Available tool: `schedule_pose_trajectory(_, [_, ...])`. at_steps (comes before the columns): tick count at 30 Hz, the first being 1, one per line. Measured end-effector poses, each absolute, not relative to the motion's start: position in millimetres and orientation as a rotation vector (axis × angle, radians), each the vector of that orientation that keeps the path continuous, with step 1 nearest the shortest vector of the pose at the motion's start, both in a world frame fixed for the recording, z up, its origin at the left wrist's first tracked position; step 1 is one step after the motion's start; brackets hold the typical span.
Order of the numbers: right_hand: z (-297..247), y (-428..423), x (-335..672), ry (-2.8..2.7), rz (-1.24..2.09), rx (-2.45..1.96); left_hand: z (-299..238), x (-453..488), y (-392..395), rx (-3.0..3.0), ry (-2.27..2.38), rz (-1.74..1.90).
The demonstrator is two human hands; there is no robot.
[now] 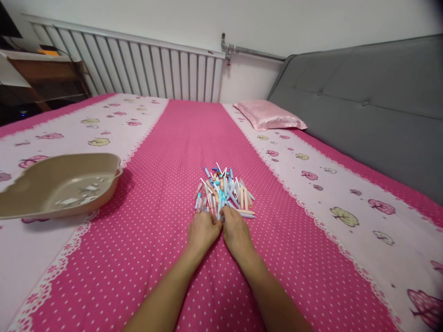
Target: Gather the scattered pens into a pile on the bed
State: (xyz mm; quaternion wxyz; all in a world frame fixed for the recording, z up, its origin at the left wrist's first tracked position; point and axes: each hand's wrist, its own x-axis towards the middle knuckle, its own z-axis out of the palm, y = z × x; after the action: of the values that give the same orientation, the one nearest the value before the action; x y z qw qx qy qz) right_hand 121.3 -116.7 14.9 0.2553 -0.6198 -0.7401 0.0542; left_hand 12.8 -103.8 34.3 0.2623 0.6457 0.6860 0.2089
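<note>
A heap of several small pastel pens (pixel 224 191), blue, pink and cream, lies on the pink dotted bedsheet (pixel 194 152) in the middle of the bed. My left hand (pixel 202 232) and my right hand (pixel 236 233) rest side by side at the near edge of the heap, backs up. The fingers of both hands curl down among the nearest pens. Whether either hand grips a pen is hidden by the knuckles.
A beige plastic basin (pixel 60 184) sits on the bed to the left, with a few pale scraps inside. A pink satin pillow (pixel 268 115) lies at the far right by a grey padded headboard (pixel 367 106). A white radiator (pixel 138 69) lines the far wall.
</note>
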Motion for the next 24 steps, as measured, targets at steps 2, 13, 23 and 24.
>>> schedule_pose_trajectory(2, [15.7,-116.6,122.5,-2.004,0.182,-1.676,32.2,10.6,-101.4,1.701,1.821,0.607])
schedule_pose_trajectory(13, [29.7,-103.5,147.0,-1.403,0.735,-1.377,24.2,12.7,-95.9,1.517,1.522,0.957])
schedule_pose_trajectory(23, [78.6,-115.3,161.4,-0.731,0.948,-0.981,33.8,21.6,-114.0,1.924,1.216,0.991])
schedule_pose_trajectory(24, [82.8,-117.4,161.6,-0.737,0.917,-0.976,34.0,21.5,-114.8,1.964,1.204,0.986])
